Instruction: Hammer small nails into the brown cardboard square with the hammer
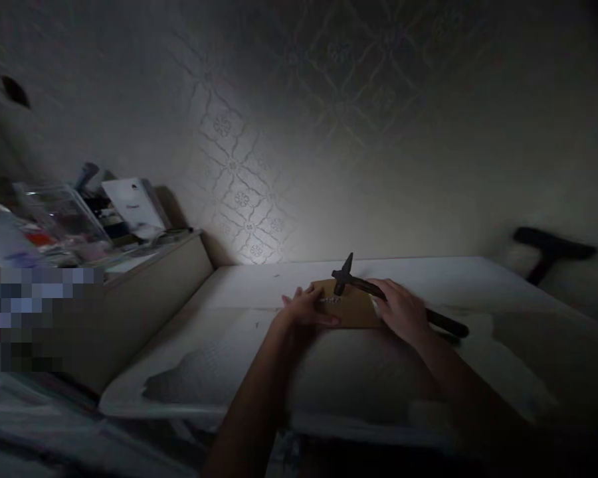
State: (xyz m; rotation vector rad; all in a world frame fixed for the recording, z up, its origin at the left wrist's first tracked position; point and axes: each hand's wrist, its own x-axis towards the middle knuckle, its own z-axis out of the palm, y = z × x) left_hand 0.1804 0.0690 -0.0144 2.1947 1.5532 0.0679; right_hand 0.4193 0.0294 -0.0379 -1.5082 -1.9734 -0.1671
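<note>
A hammer [366, 285] with a dark head and a long handle is gripped in my right hand [403, 311], closed round the middle of the handle. Its head hovers over or touches a flat brown board [353, 309]; I cannot tell which. My left hand [303, 310] rests on the board's left end, fingers apart, with the thumb stretched along the near side. Small shiny bits [331, 300] show on the board between that thumb and forefinger, too small to name. The board lies on a white table [249, 285].
A raised cabinet [154, 279] at the left carries a white box [134, 202], a clear plastic case [62, 212] and clutter. A dark T-shaped object [553, 245] stands at the right. Patterned wall [249, 166] closes off the far side of the table.
</note>
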